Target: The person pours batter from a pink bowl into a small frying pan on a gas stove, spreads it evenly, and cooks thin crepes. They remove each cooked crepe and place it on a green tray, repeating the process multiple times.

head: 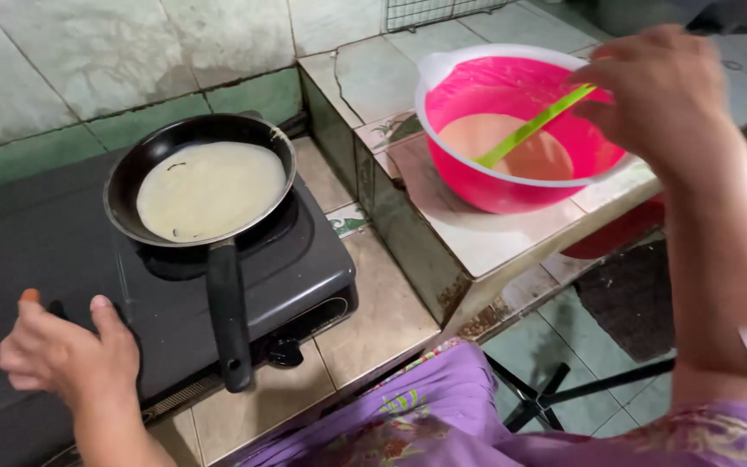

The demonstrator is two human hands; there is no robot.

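Head view: right hand (pixel 663 91) grasps the green ladle (pixel 531 128), its handle slanting down-left into the pink bowl (pixel 512 186), right of the pan (pixel 199 182); left hand (pixel 67 355) loosely curled, empty.

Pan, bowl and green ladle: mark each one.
Pan (pixel 159 154), head view, bare black inner wall at left.
Bowl (pixel 503 86), head view, pink inner wall.
Green ladle (pixel 525 130), head view, middle of the handle.

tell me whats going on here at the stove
A person's right hand holds a green ladle handle dipped in pale batter in a pink bowl on the tiled counter. Their left hand rests on the black stove, beside a black pan holding a thin pale crepe.
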